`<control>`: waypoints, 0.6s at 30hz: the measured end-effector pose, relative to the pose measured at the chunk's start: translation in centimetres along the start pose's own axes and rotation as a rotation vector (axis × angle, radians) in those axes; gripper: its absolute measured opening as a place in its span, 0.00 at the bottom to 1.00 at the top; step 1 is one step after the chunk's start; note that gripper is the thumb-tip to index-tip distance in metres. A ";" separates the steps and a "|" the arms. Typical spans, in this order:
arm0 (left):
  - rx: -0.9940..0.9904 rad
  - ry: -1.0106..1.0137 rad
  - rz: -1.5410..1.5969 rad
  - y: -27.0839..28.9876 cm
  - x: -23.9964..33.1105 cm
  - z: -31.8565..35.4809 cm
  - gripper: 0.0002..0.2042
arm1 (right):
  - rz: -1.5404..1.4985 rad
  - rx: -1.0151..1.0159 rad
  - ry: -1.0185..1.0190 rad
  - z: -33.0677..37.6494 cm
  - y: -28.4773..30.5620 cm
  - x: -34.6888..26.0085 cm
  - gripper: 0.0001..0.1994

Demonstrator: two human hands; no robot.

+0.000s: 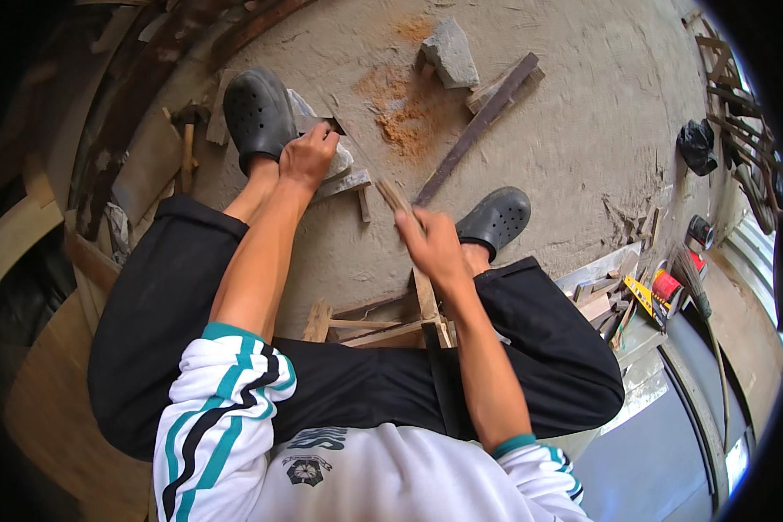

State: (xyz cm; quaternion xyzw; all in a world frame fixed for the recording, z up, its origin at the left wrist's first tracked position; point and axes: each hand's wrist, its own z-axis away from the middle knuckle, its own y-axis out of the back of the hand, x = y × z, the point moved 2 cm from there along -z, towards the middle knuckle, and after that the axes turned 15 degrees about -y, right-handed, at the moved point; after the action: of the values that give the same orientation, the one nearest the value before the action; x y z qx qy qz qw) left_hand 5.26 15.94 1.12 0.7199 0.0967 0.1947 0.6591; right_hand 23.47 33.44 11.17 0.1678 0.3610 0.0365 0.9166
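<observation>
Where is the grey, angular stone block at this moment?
In the head view, the grey stone block lies near the top, right of centre, between orange powder and a long, dark bar.

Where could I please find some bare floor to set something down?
The widest bare floor lies between the dark bar and the black bag. A smaller patch sits between the left hand and the wooden frame. It is crowded around the red can and yellow tool, and among the boards at left.
</observation>
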 end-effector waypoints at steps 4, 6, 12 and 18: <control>0.098 -0.015 -0.060 -0.3 -0.2 1.0 0.05 | -0.117 -0.017 -0.051 6.1 0.9 1.5 0.21; 0.082 -0.007 -0.034 -0.2 -0.1 0.6 0.05 | -0.116 -0.026 -0.091 4.9 0.8 1.2 0.21; 0.040 -0.004 -0.004 0.1 -0.5 0.4 0.08 | -0.095 0.020 -0.048 4.5 0.4 1.2 0.20; 0.031 -0.021 -0.035 0.2 -0.1 -0.2 0.09 | -0.136 -0.006 -0.049 0.3 -0.5 -0.7 0.17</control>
State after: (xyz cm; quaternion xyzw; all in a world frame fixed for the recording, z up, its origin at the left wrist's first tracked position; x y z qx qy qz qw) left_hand 5.10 16.04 1.29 0.7302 0.1052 0.1740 0.6523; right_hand 23.11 32.80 11.64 0.1411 0.3487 -0.0290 0.9261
